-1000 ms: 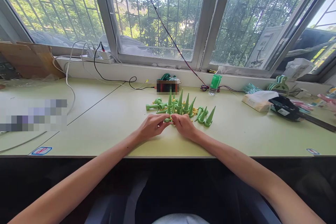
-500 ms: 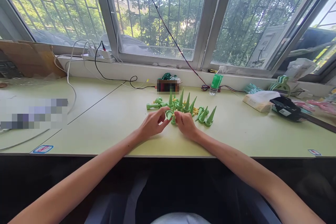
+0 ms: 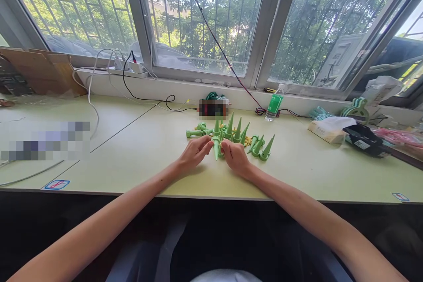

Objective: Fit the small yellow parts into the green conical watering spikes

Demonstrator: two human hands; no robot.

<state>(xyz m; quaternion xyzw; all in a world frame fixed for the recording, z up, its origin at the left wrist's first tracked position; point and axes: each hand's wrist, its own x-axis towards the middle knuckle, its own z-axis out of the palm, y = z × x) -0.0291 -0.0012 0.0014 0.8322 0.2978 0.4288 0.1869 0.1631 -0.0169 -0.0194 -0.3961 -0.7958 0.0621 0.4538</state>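
My left hand [image 3: 195, 153] and my right hand [image 3: 235, 156] meet over the pale green table [image 3: 142, 150], fingers pinched together. Between them hangs a green plastic cone spike [image 3: 216, 148], point down, held at its wide top by both hands. Just behind the hands stands a cluster of several more green cone spikes [image 3: 235, 131], upright with points up, and a few short green pieces [image 3: 195, 132] lie to the left of them. Small yellow bits [image 3: 247, 140] lie among the cones.
A green-labelled water bottle [image 3: 273, 104] stands at the back by the window sill. A tissue pack [image 3: 327, 128] and a black object [image 3: 363, 140] lie at the right. A power strip [image 3: 127, 69] with cables sits on the sill at the left, cardboard [image 3: 39, 70] beyond it.
The cone between my hands has been turned from lying sideways to pointing down, and both hands have lifted slightly off the table. The view has shifted a little.
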